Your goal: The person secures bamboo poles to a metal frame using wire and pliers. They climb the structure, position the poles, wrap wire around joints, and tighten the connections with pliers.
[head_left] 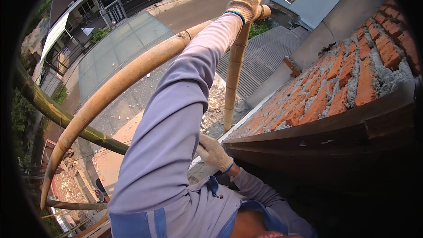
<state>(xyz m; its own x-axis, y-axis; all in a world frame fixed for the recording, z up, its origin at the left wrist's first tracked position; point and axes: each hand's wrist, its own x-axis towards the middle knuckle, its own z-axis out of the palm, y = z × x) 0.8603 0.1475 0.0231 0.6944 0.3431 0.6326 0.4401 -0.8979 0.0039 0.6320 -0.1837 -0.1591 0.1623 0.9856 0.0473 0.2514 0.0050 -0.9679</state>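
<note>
My left hand (244, 5), in a cream knitted glove with a blue cuff edge, reaches far forward. Its fingers are wrapped round a bamboo pole where a long tan bamboo rail (128, 68) meets an upright bamboo post (235, 68). The end of the rail sticks out just right of the hand. Lower down, my right hand (213, 153) wears a matching glove and is close to my body, beside the foot of the brick wall. My left sleeve (169, 105) covers its fingertips, so whether it holds anything is hidden.
A red brick wall (339, 75) with rough grey mortar rises on the right, with a dark board (317, 136) along its near edge. A green bamboo pole (66, 117) crosses under the rail at left. Far below lie a corrugated roof (269, 57), a flat translucent roof (125, 44) and a street.
</note>
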